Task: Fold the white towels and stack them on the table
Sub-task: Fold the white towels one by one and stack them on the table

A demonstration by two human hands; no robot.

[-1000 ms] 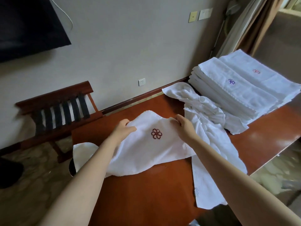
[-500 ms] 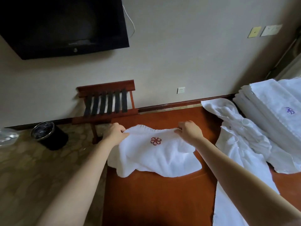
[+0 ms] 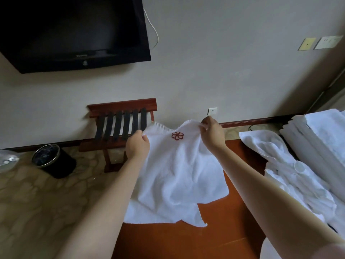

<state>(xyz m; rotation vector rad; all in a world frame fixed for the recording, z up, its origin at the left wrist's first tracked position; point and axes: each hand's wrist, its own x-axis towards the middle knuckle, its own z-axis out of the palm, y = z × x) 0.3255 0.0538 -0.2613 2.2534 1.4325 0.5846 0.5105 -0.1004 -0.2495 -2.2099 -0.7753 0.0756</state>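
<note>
Since the towel's (image 3: 177, 176) top edge rose off the bench (image 3: 186, 242), left grip (image 3: 137, 144) and right grip (image 3: 211, 132) pinch it either side of its emblem (image 3: 177, 136), ready to fold.

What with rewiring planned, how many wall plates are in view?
3: a yellow plate and a white switch plate side by side, upper right; a white socket low down, just above the right hand. The television may hide more.
</note>
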